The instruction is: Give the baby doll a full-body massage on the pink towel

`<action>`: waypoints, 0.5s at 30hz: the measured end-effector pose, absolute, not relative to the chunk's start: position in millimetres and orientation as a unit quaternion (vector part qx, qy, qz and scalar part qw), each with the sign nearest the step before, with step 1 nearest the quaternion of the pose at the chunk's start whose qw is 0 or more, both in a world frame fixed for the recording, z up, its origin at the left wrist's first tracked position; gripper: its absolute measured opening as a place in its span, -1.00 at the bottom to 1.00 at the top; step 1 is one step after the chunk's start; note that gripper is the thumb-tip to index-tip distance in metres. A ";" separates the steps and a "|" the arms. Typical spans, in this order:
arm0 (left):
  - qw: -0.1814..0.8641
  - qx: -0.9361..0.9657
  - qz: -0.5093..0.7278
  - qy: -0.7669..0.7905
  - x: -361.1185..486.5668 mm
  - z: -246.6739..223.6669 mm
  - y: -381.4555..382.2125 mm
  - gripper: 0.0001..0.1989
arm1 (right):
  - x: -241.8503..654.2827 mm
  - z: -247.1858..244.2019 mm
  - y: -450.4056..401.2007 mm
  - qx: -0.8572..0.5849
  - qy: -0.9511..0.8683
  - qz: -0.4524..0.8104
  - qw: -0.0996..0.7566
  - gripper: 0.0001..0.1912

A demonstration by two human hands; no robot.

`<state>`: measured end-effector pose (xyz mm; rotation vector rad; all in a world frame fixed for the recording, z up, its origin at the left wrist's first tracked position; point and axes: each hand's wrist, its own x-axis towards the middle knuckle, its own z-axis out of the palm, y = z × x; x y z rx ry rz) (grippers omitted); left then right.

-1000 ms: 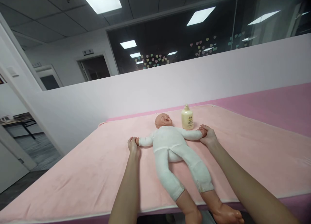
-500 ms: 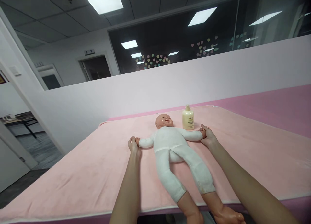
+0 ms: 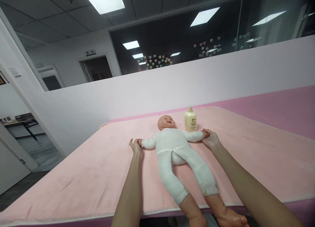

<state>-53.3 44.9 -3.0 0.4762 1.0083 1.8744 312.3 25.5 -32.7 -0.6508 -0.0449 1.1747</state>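
White wall (image 3: 157, 89) below dark window (image 3: 177, 38)

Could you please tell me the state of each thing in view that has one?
Doll: lying face up, arms spread, lower legs past the sheet's edge.
Bottle: upright.
Pink sheet: spread out, lightly creased.
Left hand: touching the doll's hand on that side; grip unclear.
Right hand: likewise.
Ceiling light: lit.

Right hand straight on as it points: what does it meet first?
Beyond the doll's hand it touches, the right hand would probably meet the pale yellow bottle first, though depth is unclear.
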 end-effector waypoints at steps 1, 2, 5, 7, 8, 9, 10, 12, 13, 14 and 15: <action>0.458 0.199 0.761 0.415 -52.5 -2.9 44.8 -0.49 | 312.9 -33.6 25.4 -0.293 -0.021 0.545 0.785 -0.74; 0.456 0.204 0.760 0.416 -52.1 -3.0 44.9 -0.48 | 313.3 -34.2 25.1 -0.286 -0.023 0.545 0.788 -0.75; 0.462 0.212 0.758 0.408 -52.8 -4.2 46.0 -0.51 | 312.5 -32.7 22.9 -0.281 -0.019 0.544 0.790 -0.75; 0.469 0.215 0.757 0.401 -54.3 -4.9 46.7 -0.56 | 310.6 -28.9 20.6 -0.288 -0.007 0.547 0.786 -0.75; 0.472 0.217 0.756 0.397 -55.2 -5.1 46.8 -0.59 | 309.4 -26.7 19.3 -0.294 0.000 0.547 0.784 -0.76; 0.476 0.218 0.757 0.392 -56.1 -5.3 46.8 -0.62 | 308.1 -24.6 18.1 -0.299 0.004 0.547 0.782 -0.76; 0.479 0.218 0.757 0.387 -56.9 -5.4 46.7 -0.65 | 306.8 -22.9 16.8 -0.306 0.001 0.547 0.780 -0.77; 0.485 0.217 0.760 0.374 -58.1 -5.6 46.4 -0.69 | 304.4 -20.7 14.5 -0.316 -0.020 0.546 0.776 -0.77; 0.487 0.217 0.761 0.368 -58.4 -5.9 46.4 -0.71 | 303.4 -20.3 13.5 -0.320 -0.037 0.545 0.775 -0.76; 0.489 0.218 0.763 0.361 -58.7 -6.3 46.5 -0.73 | 302.7 -20.3 12.6 -0.321 -0.054 0.543 0.774 -0.75; 0.490 0.220 0.765 0.354 -58.8 -6.7 46.7 -0.77 | 302.0 -20.5 11.9 -0.321 -0.069 0.541 0.774 -0.73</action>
